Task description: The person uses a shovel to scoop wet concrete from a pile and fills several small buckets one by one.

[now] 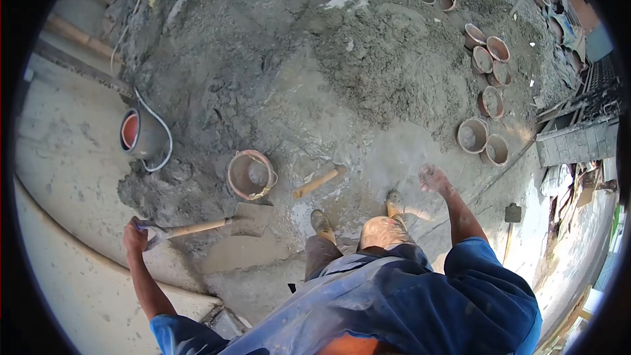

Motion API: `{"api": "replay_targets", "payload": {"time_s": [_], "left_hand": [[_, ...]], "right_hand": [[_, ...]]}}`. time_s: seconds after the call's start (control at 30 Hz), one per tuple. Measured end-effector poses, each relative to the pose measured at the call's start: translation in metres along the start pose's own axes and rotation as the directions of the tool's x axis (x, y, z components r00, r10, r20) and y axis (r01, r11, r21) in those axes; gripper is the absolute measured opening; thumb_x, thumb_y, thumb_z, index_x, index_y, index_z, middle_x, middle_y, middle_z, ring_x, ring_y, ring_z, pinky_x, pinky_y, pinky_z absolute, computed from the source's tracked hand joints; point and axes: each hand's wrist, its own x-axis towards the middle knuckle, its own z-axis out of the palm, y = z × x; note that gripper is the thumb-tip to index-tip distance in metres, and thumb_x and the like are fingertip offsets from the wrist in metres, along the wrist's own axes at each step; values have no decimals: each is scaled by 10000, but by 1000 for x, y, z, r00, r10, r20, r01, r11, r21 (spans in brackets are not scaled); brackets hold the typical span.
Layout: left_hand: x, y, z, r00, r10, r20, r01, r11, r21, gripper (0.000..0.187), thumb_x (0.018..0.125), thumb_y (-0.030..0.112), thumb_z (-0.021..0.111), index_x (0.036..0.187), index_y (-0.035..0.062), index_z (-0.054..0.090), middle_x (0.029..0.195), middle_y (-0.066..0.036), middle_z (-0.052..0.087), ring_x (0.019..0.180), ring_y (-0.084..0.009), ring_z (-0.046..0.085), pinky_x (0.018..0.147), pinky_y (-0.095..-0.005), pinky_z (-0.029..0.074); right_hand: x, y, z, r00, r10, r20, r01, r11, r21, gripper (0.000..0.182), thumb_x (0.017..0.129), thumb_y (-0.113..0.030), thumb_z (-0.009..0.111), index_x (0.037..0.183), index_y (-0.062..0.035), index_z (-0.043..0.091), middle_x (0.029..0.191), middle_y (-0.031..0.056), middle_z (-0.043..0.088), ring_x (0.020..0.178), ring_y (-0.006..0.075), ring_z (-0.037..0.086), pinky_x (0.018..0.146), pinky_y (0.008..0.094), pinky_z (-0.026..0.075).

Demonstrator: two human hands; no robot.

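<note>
My left hand, at the lower left, is closed around the grip end of a shovel. The shovel's wooden shaft runs to the right, and its flat grey blade rests on the muddy floor. Just beyond the blade stands a mud-smeared bucket with some grey material inside. To the right, my right hand is raised over the wet floor, its fingers loosely bent and apart, with nothing visible in them. Between my hands lies a short wooden handle, close to my boots.
A large heap of wet grey mix fills the area ahead. Several dirty buckets line its right side. At left, a dark bucket with a red inside stands by a pale hose. A small dark flat piece lies at right.
</note>
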Motion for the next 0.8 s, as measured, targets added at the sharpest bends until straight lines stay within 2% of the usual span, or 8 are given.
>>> {"api": "replay_targets", "payload": {"time_s": [0.13, 0.2, 0.3, 0.53, 0.63, 0.7, 0.77, 0.8], "left_hand": [[56, -4, 28, 951, 67, -303, -72, 997, -4, 485, 680, 29, 589, 1148, 87, 477, 929, -141, 603, 858, -303, 584, 740, -343, 457], [64, 29, 24, 855, 157, -495, -397, 812, -428, 541, 711, -7, 581, 1223, 55, 417, 933, -114, 590, 868, -237, 574, 774, -322, 443], [15, 161, -41, 909, 184, -374, -405, 596, -693, 472, 729, -21, 583, 1178, 16, 441, 905, -114, 578, 879, -198, 557, 793, -312, 435], [-77, 378, -178, 728, 408, -551, -678, 306, -669, 431, 747, 39, 612, 1147, -4, 456, 991, -129, 573, 986, -216, 547, 922, -340, 376], [-114, 459, -246, 486, 483, -728, -848, 59, -527, 418, 799, 130, 596, 1158, -20, 443, 1051, -147, 556, 1037, -234, 524, 942, -365, 362], [-137, 511, -296, 194, 449, -872, -949, -138, -283, 405, 828, 180, 582, 1152, -23, 448, 1079, -176, 546, 1041, -273, 534, 939, -412, 382], [-166, 553, -349, -95, 427, -899, -915, -394, -91, 540, 839, 297, 557, 1239, -23, 383, 1172, -233, 492, 1101, -331, 497, 964, -473, 338], [-174, 572, -380, -237, 382, -893, -834, -551, -14, 618, 838, 366, 544, 1279, -20, 348, 1206, -258, 466, 1127, -350, 478, 978, -517, 304]], "right_hand": [[-73, 62, 20, 946, 326, 1, -325, 945, 27, 229, 808, -183, 560, 993, -53, 522, 778, 102, 621, 591, 203, 633, 497, 311, 504], [-110, 96, 20, 877, 481, -14, -480, 877, 17, 215, 824, -176, 550, 1006, -64, 528, 803, 126, 621, 621, 226, 643, 533, 335, 519], [-158, 133, 17, 754, 656, -17, -654, 753, 74, 182, 844, -141, 545, 967, -8, 548, 819, 166, 624, 681, 264, 654, 568, 373, 530], [-159, 184, -35, 847, 530, -46, -486, 805, 342, 165, 832, -155, 562, 926, -27, 519, 748, 119, 616, 605, 236, 636, 513, 325, 502], [-144, 186, -92, 929, 326, -174, -250, 902, 353, 185, 810, -124, 564, 945, -21, 491, 702, 88, 579, 549, 194, 600, 490, 293, 461], [-155, 151, -157, 913, 80, -400, 30, 965, 260, 300, 785, -92, 560, 1037, 53, 486, 723, 76, 549, 599, 154, 567, 550, 264, 462], [-201, 88, -237, 733, -160, -661, 299, 949, 102, 254, 825, -93, 537, 1044, 28, 493, 757, 48, 517, 648, 122, 536, 589, 239, 450], [-226, 63, -276, 541, -269, -797, 339, 937, -86, 291, 841, -103, 538, 1089, 40, 487, 822, 51, 522, 732, 120, 538, 659, 251, 457]]}}
